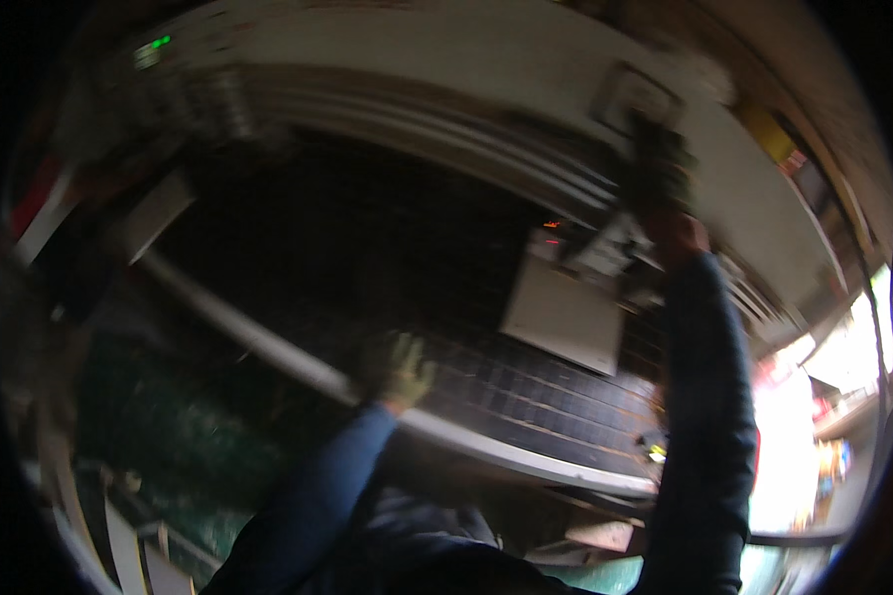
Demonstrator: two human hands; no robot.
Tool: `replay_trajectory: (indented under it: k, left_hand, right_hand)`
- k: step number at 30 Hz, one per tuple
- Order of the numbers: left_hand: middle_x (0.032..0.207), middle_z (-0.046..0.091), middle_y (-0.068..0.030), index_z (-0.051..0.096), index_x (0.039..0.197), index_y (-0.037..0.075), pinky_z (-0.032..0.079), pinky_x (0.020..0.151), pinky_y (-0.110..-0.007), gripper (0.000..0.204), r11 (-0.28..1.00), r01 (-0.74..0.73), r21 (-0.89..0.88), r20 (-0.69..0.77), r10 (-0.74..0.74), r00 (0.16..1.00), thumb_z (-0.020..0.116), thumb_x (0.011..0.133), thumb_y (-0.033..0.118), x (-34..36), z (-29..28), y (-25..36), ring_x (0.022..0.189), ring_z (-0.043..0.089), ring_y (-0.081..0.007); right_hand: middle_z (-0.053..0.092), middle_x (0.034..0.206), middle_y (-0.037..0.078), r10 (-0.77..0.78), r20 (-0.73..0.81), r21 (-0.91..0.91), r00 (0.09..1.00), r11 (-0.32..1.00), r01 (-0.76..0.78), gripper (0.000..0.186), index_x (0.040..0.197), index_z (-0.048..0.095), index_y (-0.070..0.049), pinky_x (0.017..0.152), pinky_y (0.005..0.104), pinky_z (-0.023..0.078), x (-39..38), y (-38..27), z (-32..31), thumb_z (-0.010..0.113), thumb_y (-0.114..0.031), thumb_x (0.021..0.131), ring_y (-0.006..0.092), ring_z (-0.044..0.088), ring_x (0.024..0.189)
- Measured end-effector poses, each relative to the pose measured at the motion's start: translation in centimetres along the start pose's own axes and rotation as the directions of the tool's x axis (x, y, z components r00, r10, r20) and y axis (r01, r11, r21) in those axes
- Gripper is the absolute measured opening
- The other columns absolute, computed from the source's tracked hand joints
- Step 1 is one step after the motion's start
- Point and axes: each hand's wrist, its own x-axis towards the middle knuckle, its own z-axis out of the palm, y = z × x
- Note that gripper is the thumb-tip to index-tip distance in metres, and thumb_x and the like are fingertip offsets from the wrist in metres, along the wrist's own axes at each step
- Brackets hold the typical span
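Observation:
My left hand (408,373), in a pale yellowish glove, lies at the front edge of a dark slatted machine bed (526,397). Its fingers are stretched out and apart, and nothing shows in it. Far out to the right, my right hand (657,164) wears a dark-looking glove and is raised against the long pale beam of the machine (417,50). Just behind its fingertips is a framed square panel (637,97). Blur and shadow hide how those fingers are bent and whether they hold anything.
A light box-like unit (566,312) with small red lights stands on the bed below my right arm. Metal rails (446,139) run along the beam. A pale bar (238,332) edges the bed. Green floor (169,416) shows at left; bright daylight (789,436) enters at right.

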Motion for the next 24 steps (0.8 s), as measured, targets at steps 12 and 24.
replay_trajectory:
  k: [12, 24]
  left_hand:
    - [0.165, 0.046, -0.0169, 0.053, 0.155, 0.009, 0.016, 0.133, -0.052, 0.067, 0.992, 0.090, 0.083, 0.482, -0.119, 0.868, 0.049, 0.105, 0.053, 2.8, -4.3, 2.7, 0.156, 0.036, -0.0354]
    - [0.173, 0.029, -0.0208, 0.033, 0.166, 0.005, 0.030, 0.129, -0.054, 0.073, 0.504, 0.673, -0.542, 0.513, -0.437, 0.739, 0.065, 0.105, 0.030, -29.3, -3.6, -2.0, 0.162, 0.024, -0.0346]
  right_hand:
    - [0.057, 0.150, 0.024, 0.134, 0.576, 0.332, 0.806, 0.863, -0.381, 0.060, 0.152, 0.057, -0.009, 0.118, 0.0531, 0.042, -42.2, -8.1, 3.9, 0.073, -0.022, 0.096, 0.0441, 0.051, 0.141]
    - [0.060, 0.145, 0.020, 0.174, 0.591, 0.297, 0.788, 0.861, -0.413, 0.045, 0.135, 0.067, -0.013, 0.112, 0.0508, 0.045, -47.5, -11.6, 3.5, 0.065, -0.043, 0.102, 0.0387, 0.055, 0.134]
